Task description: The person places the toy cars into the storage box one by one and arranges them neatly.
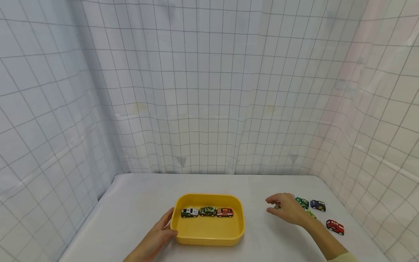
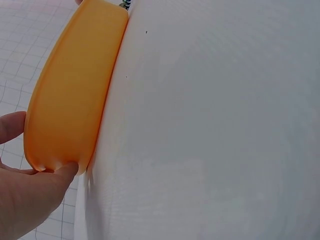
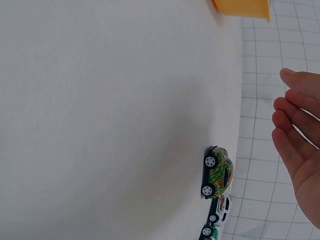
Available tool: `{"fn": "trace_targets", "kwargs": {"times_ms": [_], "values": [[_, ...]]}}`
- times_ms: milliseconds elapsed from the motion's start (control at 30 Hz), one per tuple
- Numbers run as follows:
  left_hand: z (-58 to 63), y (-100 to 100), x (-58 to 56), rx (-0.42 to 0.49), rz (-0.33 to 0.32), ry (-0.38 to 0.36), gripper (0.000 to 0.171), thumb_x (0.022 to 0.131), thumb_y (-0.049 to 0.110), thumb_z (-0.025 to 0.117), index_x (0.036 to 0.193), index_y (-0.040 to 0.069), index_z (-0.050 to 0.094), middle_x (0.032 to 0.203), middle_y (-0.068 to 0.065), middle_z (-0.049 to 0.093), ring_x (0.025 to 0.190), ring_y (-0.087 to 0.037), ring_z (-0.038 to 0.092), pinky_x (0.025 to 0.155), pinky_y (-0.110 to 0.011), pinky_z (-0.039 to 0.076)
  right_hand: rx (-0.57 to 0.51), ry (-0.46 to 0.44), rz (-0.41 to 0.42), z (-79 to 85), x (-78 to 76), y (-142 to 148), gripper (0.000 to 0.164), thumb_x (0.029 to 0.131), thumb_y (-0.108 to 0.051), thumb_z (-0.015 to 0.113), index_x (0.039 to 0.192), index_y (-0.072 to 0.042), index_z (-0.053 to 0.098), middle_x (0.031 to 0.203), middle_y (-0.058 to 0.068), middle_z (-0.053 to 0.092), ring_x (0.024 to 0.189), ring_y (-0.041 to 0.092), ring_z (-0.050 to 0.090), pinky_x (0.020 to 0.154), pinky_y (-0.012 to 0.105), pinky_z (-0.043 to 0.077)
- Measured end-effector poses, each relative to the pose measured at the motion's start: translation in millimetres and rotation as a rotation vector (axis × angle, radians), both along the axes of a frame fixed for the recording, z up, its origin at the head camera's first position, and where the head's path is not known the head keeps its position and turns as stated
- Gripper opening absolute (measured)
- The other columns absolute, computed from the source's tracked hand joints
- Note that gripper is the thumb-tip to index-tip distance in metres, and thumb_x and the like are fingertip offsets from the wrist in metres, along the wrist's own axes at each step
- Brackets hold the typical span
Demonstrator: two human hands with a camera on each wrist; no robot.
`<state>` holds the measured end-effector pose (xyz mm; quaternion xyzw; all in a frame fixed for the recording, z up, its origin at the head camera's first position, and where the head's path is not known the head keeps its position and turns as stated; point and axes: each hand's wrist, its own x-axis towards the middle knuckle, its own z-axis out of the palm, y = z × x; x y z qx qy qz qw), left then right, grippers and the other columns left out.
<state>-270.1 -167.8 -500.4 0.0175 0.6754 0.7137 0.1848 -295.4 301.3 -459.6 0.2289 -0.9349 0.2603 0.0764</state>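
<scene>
A yellow tray point(image 1: 209, 233) sits on the table in front of me, with three toy cars lined up along its far side: a white and green car point(image 1: 189, 213), a camouflage car point(image 1: 207, 211) and a red and orange car point(image 1: 224, 212). My left hand point(image 1: 159, 234) grips the tray's left end, its thumb over the near corner; the left wrist view shows the fingers point(image 2: 12, 127) at the wall. To the right, my right hand point(image 1: 288, 210) hovers with loosely bent fingers and nothing between them. A flame-patterned toy car point(image 3: 218, 172) stands below it in the right wrist view.
Beside my right hand are a green toy car point(image 1: 302, 202), a dark blue toy car point(image 1: 318, 205) and, nearer, a red toy car point(image 1: 335, 227). A white car point(image 3: 222, 208) stands behind the flame-patterned one. White gridded curtains point(image 1: 209, 91) enclose the table at the back and sides.
</scene>
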Motion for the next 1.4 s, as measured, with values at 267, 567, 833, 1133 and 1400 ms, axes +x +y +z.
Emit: {"fn": "trace_targets", "kwargs": {"times_ms": [267,567,833,1133,1400], "values": [[2.7,0.1,0.9,-0.017,0.016,0.006,0.092,0.089,-0.007,0.059,0.164,-0.001,0.006,0.168,-0.030,-0.005,0.150,-0.055,0.008,0.116,-0.061,0.026,-0.061,-0.013,0.011,2.3,2.5,14.1,0.027,0.091,-0.013,0.078,0.112,0.004,0.075,0.108,0.016,0.074,0.099,0.038,0.072,0.084,0.044,0.061],[1.2,-1.6,-0.9,-0.013,0.009,0.003,0.092,0.090,-0.007,0.058,0.164,-0.002,0.004,0.168,-0.029,-0.005,0.150,-0.055,0.007,0.116,-0.061,0.026,-0.064,0.011,-0.032,0.9,7.9,33.4,0.026,0.091,-0.014,0.080,0.112,0.001,0.076,0.110,0.014,0.075,0.101,0.032,0.071,0.088,0.043,0.060],[-1.4,-1.1,-2.5,-0.001,0.004,-0.008,0.092,0.090,-0.009,0.057,0.164,-0.003,0.004,0.168,-0.030,-0.005,0.149,-0.055,0.009,0.116,-0.061,0.027,-0.061,0.015,-0.063,-4.5,13.3,51.0,0.026,0.090,-0.014,0.081,0.112,-0.001,0.076,0.111,0.011,0.075,0.105,0.038,0.070,0.087,0.041,0.060],[1.9,-0.4,-2.2,-0.018,-0.006,-0.021,0.092,0.090,-0.006,0.058,0.164,-0.001,0.003,0.168,-0.030,-0.005,0.149,-0.055,0.008,0.116,-0.061,0.026,-0.075,-0.032,-0.137,-8.7,23.1,73.0,0.033,0.089,-0.017,0.082,0.115,0.002,0.074,0.111,0.011,0.075,0.101,0.033,0.071,0.088,0.043,0.060],[2.8,-0.4,-1.4,-0.021,-0.003,-0.014,0.093,0.090,-0.006,0.058,0.164,-0.002,0.003,0.168,-0.029,-0.006,0.149,-0.055,0.008,0.116,-0.061,0.025,-0.034,-0.015,-0.189,-15.7,29.2,98.2,0.027,0.089,-0.009,0.080,0.112,0.003,0.075,0.110,0.012,0.074,0.100,0.034,0.072,0.085,0.041,0.061]]}}
